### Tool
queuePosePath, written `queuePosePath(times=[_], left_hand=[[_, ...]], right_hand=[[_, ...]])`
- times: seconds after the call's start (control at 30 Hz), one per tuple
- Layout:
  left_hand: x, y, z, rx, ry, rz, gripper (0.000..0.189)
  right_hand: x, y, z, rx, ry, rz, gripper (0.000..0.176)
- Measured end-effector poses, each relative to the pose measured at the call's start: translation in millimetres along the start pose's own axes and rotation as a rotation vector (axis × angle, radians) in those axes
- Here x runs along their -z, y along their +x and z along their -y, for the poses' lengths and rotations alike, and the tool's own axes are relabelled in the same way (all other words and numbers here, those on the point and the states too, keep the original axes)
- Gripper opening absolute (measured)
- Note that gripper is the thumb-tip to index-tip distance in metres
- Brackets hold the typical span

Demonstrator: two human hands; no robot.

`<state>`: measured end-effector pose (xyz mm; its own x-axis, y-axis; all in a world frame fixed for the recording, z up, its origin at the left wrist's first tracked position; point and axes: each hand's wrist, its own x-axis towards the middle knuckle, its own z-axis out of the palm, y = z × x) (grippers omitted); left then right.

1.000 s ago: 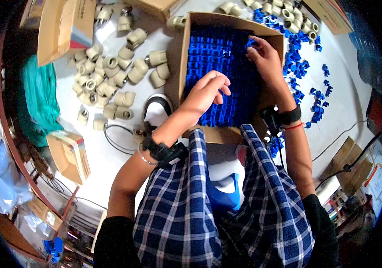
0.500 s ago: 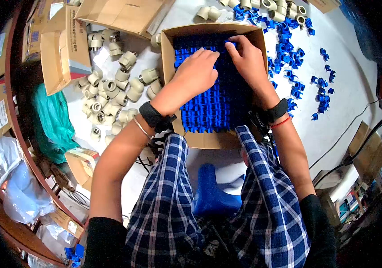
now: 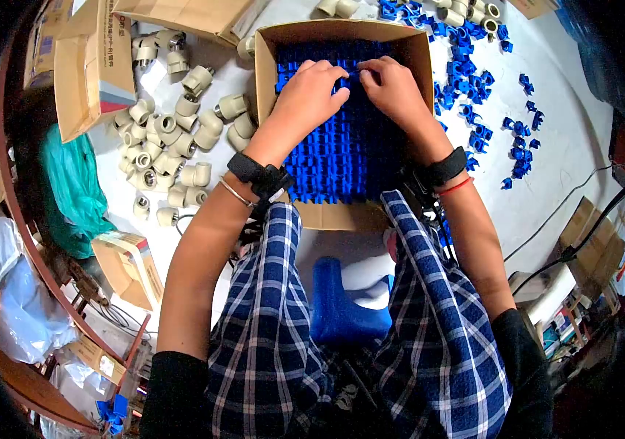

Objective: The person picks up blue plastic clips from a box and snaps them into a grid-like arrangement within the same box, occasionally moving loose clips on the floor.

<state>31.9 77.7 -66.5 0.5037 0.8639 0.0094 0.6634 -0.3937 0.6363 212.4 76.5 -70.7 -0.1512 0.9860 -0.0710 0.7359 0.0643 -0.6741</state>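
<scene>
Rows of blue plastic pipe clips (image 3: 327,157) fill an open cardboard box (image 3: 345,217) in front of my knees. My left hand (image 3: 306,95) rests over the upper rows with its fingers curled down, and what lies under the fingertips is hidden. Close beside it on the right, my right hand (image 3: 398,94) has thumb and forefinger pinched at the rows; a blue clip seems to be between them, mostly covered. The fingertips of both hands are only a short gap apart.
Loose blue clips (image 3: 521,150) are scattered right of the box. Beige pipe elbows (image 3: 170,139) lie in a heap to the left, near other cardboard boxes (image 3: 96,69). A blue stool (image 3: 345,307) is between my legs. Cables (image 3: 557,208) run across the right side.
My right hand has moved left, toward my left hand, over the rows. The left hand's fingers are drawn in more. The whole view has shifted slightly.
</scene>
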Motion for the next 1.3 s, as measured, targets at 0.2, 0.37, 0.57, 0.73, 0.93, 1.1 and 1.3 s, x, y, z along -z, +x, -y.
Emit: queuePosePath(times=[0.2, 0.37, 0.57, 0.73, 0.93, 1.1, 1.3], left_hand=[[-2.0, -2.0, 11.5, -0.038, -0.047, -0.021, 0.023], [-0.2, -0.7, 8.3, 0.005, -0.049, -0.002, 0.022], [-2.6, 1.3, 10.4, 0.004, -0.045, -0.02, 0.02], [-4.7, -1.1, 8.4, 0.023, -0.036, -0.065, 0.02], [-5.4, -2.1, 3.7, 0.05, -0.094, -0.141, 0.021], [28.1, -2.9, -8.2, 0.084, -0.173, -0.28, 0.025], [50.6, -13.4, -10.6, 0.102, -0.101, -0.201, 0.03]], right_hand=[[1.1, 1.1, -5.1, 0.051, -0.047, 0.095, 0.022], [-1.1, -0.6, -6.5, 0.189, -0.106, 0.083, 0.018], [1.4, -0.4, -3.6, 0.167, -0.063, 0.124, 0.018], [-1.4, 0.7, -5.7, 0.133, -0.026, 0.142, 0.018], [22.0, -1.5, 12.7, 0.206, -0.003, -0.019, 0.018], [84.3, -2.4, 0.9, 0.305, 0.003, -0.629, 0.017], [93.3, -22.2, -116.7, -0.162, -0.28, -0.831, 0.037]])
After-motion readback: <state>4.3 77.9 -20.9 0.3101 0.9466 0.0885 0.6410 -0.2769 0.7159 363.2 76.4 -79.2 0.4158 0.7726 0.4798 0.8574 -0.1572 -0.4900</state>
